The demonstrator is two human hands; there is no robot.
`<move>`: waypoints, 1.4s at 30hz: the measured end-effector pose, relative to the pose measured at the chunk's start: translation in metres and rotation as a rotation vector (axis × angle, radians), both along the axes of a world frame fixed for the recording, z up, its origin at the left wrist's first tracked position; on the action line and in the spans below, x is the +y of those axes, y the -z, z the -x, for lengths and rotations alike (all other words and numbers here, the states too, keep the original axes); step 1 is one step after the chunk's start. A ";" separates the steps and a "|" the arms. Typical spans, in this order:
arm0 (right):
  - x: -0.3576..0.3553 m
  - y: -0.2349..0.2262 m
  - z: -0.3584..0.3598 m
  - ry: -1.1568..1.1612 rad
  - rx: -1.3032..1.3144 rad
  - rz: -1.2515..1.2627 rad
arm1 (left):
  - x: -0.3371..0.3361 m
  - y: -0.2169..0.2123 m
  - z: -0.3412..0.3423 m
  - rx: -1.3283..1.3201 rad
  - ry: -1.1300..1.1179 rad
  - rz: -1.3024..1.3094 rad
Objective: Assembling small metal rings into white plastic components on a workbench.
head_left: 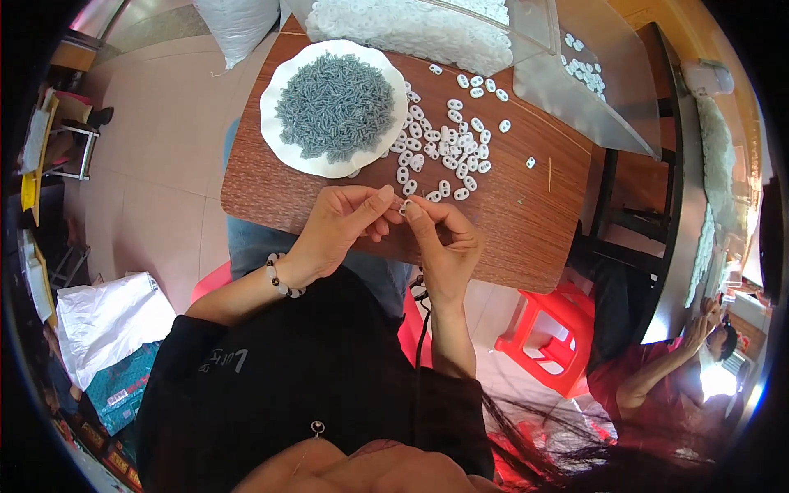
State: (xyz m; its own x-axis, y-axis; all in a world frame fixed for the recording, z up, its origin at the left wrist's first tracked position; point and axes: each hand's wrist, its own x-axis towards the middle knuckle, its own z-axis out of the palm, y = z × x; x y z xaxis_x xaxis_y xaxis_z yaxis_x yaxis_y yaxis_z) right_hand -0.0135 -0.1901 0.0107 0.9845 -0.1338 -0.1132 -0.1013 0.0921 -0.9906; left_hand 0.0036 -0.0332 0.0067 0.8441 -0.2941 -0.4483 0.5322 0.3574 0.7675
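Over the near edge of the brown wooden table my two hands meet at the fingertips. My right hand (448,246) pinches a small white oval two-hole piece (404,209) between thumb and forefinger. Just left of it, my left hand (341,222) has thumb and fingers pressed together; what they hold is too small to make out. Beyond the hands lie many loose white two-hole pieces (448,149). To their left stands a white wavy-rimmed plate (275,135), heaped with tiny grey-blue rod-like pieces (337,107).
A clear bin (534,33) full of white pieces stands at the table's far side. A thin yellowish stick (550,174) lies on the right of the table (526,230). A red plastic stool (551,337) is at the right, and another person (657,378) sits beyond it.
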 end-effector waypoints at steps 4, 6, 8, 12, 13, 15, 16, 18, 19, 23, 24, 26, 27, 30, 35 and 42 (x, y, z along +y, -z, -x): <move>-0.001 0.001 0.000 -0.002 0.002 0.019 | 0.002 0.003 0.000 -0.005 -0.006 0.041; -0.001 0.001 -0.001 -0.006 0.010 0.025 | 0.002 0.004 0.001 -0.023 -0.022 0.016; 0.001 -0.002 -0.001 -0.022 0.022 0.015 | 0.002 0.005 0.002 -0.041 -0.040 -0.010; 0.001 -0.003 -0.001 -0.020 0.032 0.035 | 0.001 0.003 0.000 -0.074 -0.039 -0.069; 0.000 -0.004 -0.001 -0.022 0.018 0.031 | 0.000 0.002 0.000 -0.100 -0.032 -0.108; 0.001 -0.005 0.000 -0.025 0.003 0.027 | -0.001 0.004 0.000 -0.115 -0.030 -0.128; 0.001 -0.005 0.000 -0.028 0.009 0.039 | -0.001 0.004 0.000 -0.131 -0.029 -0.150; 0.001 -0.005 0.000 -0.030 0.016 0.051 | -0.001 0.005 0.000 -0.138 -0.026 -0.151; 0.000 -0.005 0.000 -0.032 0.028 0.058 | -0.001 0.005 -0.001 -0.145 -0.024 -0.151; 0.000 0.000 0.000 -0.024 0.031 0.054 | -0.001 0.003 -0.001 -0.128 -0.011 -0.170; -0.001 0.000 0.000 -0.025 0.032 0.054 | -0.001 0.004 -0.001 -0.123 -0.008 -0.160; -0.003 0.002 0.000 -0.021 0.036 0.044 | 0.000 0.005 0.000 -0.117 -0.005 -0.151; -0.005 0.002 0.000 -0.020 0.036 0.045 | 0.001 0.005 -0.001 -0.120 0.003 -0.139; -0.015 0.002 0.000 0.028 0.028 0.040 | 0.004 0.010 0.000 -0.203 0.020 -0.222; -0.034 0.001 0.005 0.158 0.039 -0.040 | 0.004 -0.002 -0.005 -0.705 0.197 -0.879; -0.040 -0.001 0.014 0.155 0.059 -0.003 | -0.009 0.015 -0.005 -0.969 0.184 -1.110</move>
